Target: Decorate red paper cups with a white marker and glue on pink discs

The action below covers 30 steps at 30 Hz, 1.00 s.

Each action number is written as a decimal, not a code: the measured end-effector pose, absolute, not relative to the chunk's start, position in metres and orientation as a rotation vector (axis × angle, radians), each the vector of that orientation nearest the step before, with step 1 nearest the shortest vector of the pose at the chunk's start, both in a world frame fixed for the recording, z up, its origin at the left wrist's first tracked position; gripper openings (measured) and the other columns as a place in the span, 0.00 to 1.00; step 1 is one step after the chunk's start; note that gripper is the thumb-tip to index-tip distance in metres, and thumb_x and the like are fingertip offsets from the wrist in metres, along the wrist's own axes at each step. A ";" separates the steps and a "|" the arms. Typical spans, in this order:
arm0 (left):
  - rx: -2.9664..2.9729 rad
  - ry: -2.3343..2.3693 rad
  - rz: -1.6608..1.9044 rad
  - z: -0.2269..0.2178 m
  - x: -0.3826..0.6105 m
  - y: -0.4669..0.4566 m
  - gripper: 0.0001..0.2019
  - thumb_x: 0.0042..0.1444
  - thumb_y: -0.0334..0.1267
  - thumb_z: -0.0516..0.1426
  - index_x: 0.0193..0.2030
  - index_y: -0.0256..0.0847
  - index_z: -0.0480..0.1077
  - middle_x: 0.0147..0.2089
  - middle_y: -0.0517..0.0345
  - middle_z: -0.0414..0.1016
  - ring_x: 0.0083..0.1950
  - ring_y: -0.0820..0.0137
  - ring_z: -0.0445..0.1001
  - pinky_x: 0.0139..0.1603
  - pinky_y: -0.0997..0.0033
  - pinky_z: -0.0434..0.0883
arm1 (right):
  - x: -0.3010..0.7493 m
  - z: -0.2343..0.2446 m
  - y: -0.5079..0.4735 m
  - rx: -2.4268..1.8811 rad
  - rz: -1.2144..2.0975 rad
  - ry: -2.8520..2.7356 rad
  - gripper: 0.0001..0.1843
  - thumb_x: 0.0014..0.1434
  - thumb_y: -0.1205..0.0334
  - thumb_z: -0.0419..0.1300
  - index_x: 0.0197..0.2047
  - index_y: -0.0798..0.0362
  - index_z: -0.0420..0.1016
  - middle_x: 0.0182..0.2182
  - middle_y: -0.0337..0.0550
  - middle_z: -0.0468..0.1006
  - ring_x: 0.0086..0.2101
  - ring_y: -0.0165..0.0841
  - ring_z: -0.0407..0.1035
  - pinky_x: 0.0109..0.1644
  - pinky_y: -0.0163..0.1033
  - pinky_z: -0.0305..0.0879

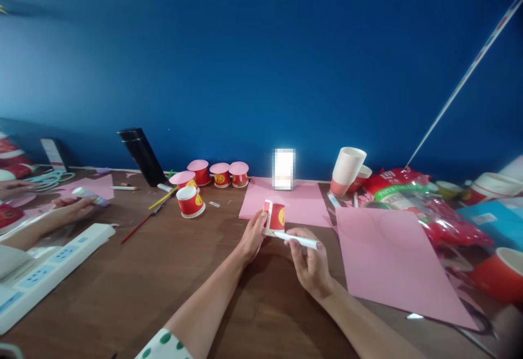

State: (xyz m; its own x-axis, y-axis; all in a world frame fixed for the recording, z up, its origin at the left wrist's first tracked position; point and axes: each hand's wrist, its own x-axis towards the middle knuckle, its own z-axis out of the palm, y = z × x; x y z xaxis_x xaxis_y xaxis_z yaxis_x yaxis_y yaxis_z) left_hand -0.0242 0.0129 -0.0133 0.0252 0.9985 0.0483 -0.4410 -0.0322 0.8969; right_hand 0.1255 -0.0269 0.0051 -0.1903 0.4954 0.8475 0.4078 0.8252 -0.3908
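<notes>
At far end of left hand (253, 241) | red cup (277, 217), pinched | right hand (312, 267) clasping white pen (305, 241)

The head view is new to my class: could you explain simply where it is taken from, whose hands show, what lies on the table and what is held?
There is no machine here: one camera, worn on a person's head, looks forward and down at their own bare hands. Call each hand a grip. The left grip holds a small red cup; the right grip holds a white pen, its tip at or near that cup's lower edge. On the brown table stand four pink-topped cups and an uncovered cup. A pink sheet lies to the right; a black bottle and a white power strip are to the left. Another person's hand shows at far left.
</notes>
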 end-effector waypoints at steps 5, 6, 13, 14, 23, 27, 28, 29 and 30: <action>0.897 0.802 1.390 -0.009 -0.024 0.011 0.13 0.53 0.49 0.55 0.32 0.39 0.65 0.27 0.62 0.64 0.27 0.76 0.61 0.30 0.75 0.60 | 0.125 0.003 -0.027 -0.715 0.085 -1.808 0.06 0.61 0.72 0.52 0.40 0.52 0.65 0.34 0.46 0.75 0.33 0.33 0.71 0.38 0.41 0.68; 0.898 0.804 1.393 -0.009 -0.023 0.011 0.13 0.53 0.48 0.55 0.31 0.39 0.65 0.26 0.62 0.64 0.26 0.76 0.60 0.30 0.75 0.60 | 0.125 0.003 -0.027 -0.713 0.080 -1.804 0.07 0.60 0.72 0.52 0.40 0.52 0.65 0.34 0.46 0.75 0.34 0.33 0.71 0.38 0.41 0.68; 0.910 0.805 1.398 -0.010 -0.023 0.011 0.13 0.54 0.49 0.55 0.31 0.40 0.65 0.26 0.62 0.64 0.26 0.75 0.60 0.29 0.74 0.59 | 0.125 0.007 -0.027 -0.745 0.114 -1.832 0.06 0.61 0.71 0.50 0.40 0.53 0.66 0.33 0.46 0.75 0.33 0.33 0.70 0.37 0.41 0.68; 0.919 0.818 1.396 -0.010 -0.023 0.012 0.13 0.54 0.49 0.55 0.31 0.40 0.65 0.26 0.62 0.64 0.25 0.75 0.60 0.29 0.73 0.59 | 0.125 0.007 -0.027 -0.744 0.113 -1.829 0.06 0.61 0.71 0.50 0.40 0.53 0.66 0.33 0.46 0.75 0.33 0.33 0.70 0.37 0.41 0.68; 0.954 0.858 1.405 -0.013 -0.023 0.013 0.13 0.55 0.49 0.53 0.32 0.41 0.64 0.26 0.62 0.63 0.26 0.75 0.60 0.29 0.73 0.60 | 0.126 0.005 -0.027 -0.738 0.131 -1.835 0.06 0.61 0.70 0.51 0.40 0.53 0.66 0.35 0.46 0.75 0.33 0.34 0.70 0.38 0.42 0.68; 0.972 0.857 1.390 -0.012 -0.023 0.012 0.13 0.55 0.49 0.53 0.31 0.40 0.63 0.26 0.63 0.61 0.26 0.75 0.58 0.26 0.74 0.57 | 0.126 0.007 -0.028 -0.770 0.170 -1.846 0.07 0.62 0.70 0.49 0.39 0.53 0.67 0.34 0.46 0.75 0.33 0.33 0.71 0.38 0.41 0.69; 0.977 0.861 1.389 -0.012 -0.023 0.012 0.13 0.55 0.49 0.54 0.31 0.40 0.64 0.26 0.62 0.61 0.25 0.75 0.58 0.26 0.74 0.57 | 0.126 0.007 -0.028 -0.772 0.169 -1.845 0.07 0.62 0.70 0.50 0.39 0.53 0.67 0.34 0.46 0.75 0.33 0.34 0.71 0.38 0.41 0.69; 0.982 0.865 1.390 -0.011 -0.023 0.012 0.14 0.54 0.49 0.54 0.30 0.40 0.64 0.26 0.62 0.61 0.25 0.75 0.57 0.26 0.73 0.57 | 0.125 0.008 -0.029 -0.768 0.165 -1.840 0.07 0.62 0.70 0.50 0.40 0.54 0.67 0.34 0.46 0.75 0.34 0.34 0.71 0.38 0.42 0.69; 0.987 0.869 1.391 -0.011 -0.023 0.012 0.14 0.54 0.50 0.54 0.30 0.40 0.64 0.26 0.62 0.62 0.25 0.75 0.57 0.26 0.73 0.57 | 0.125 0.008 -0.029 -0.760 0.162 -1.836 0.07 0.61 0.70 0.50 0.40 0.54 0.67 0.35 0.47 0.76 0.34 0.34 0.71 0.39 0.41 0.69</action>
State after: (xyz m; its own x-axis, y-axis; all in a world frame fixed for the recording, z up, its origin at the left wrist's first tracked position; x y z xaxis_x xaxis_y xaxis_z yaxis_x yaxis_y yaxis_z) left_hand -0.0228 0.0117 -0.0109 0.0192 0.9971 0.0731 -0.3717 -0.0608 0.9263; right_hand 0.1253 -0.0288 0.0081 -0.2056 0.5694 0.7960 0.4215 0.7855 -0.4530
